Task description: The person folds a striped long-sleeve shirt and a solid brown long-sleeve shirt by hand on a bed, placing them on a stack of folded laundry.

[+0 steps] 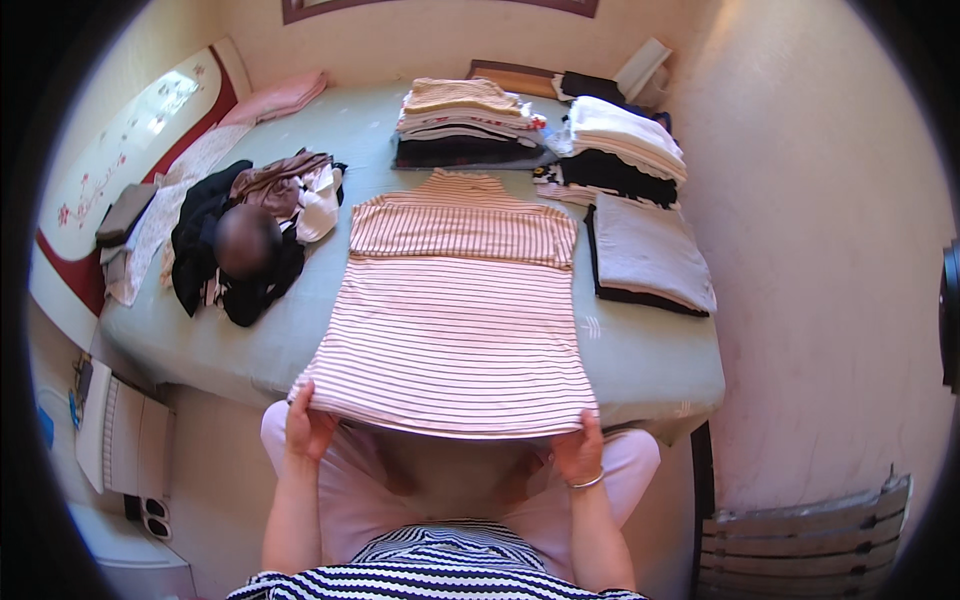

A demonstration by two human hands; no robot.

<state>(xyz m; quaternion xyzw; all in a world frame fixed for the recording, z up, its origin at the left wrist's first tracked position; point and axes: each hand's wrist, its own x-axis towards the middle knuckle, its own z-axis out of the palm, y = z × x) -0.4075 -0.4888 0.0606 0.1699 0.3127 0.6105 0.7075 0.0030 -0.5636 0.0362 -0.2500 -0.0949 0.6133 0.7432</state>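
Note:
A striped high-necked top (457,330) lies spread on the bed, its collar pointing away from me. Its sleeves appear folded across the upper part, making a band of vertical stripes. My left hand (309,427) grips the left corner of the hem, thumb on top. At the right corner, my right hand (579,450), with a bangle on the wrist, pinches the hem the same way. Between the hands the hem is stretched wide and hangs just past the bed's front edge, over my knees. The fingers under the cloth are partly hidden.
Folded clothes stand in a back-middle stack (469,124), a back-right stack (626,150) and a grey folded pile (652,244). A loose heap of clothes (255,225) lies left on the bed (315,352). The headboard (120,150) bounds the left, a wall (810,262) the right.

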